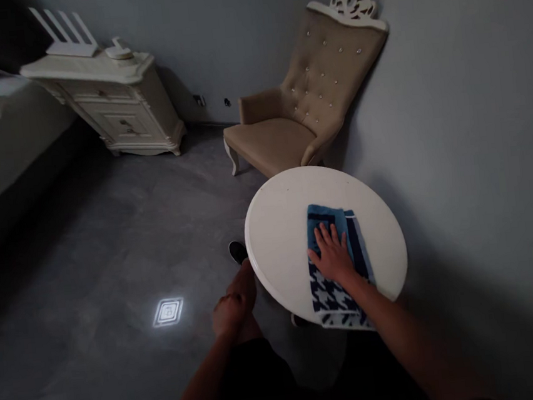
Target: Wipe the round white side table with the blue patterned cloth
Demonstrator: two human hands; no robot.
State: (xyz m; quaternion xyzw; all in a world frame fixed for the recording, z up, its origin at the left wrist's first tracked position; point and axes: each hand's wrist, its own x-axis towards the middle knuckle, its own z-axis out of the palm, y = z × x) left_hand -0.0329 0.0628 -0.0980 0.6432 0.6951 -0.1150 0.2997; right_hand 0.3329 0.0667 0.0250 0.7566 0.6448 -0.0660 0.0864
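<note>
A folded towel (pixel 325 292) in blue, navy and white, with a houndstooth pattern on its near part, lies on a round white table (pixel 274 237). My right hand (pixel 332 253) presses flat on the towel, palm down with fingers spread. The near end of the towel reaches the table's front edge. To the left of the table, my left hand (pixel 229 315) rests on my bare leg (pixel 245 284), its fingers curled in and nothing visible in them.
Behind the table stands a tan tufted armchair (pixel 274 139). A white nightstand (pixel 120 107) at the back left bears a router (pixel 73 49) and a small white device (pixel 119 50). A bed (pixel 5 131) lies at far left. A bright square pattern (pixel 168 311) shows on the floor; a grey wall (pixel 473 142) is close right.
</note>
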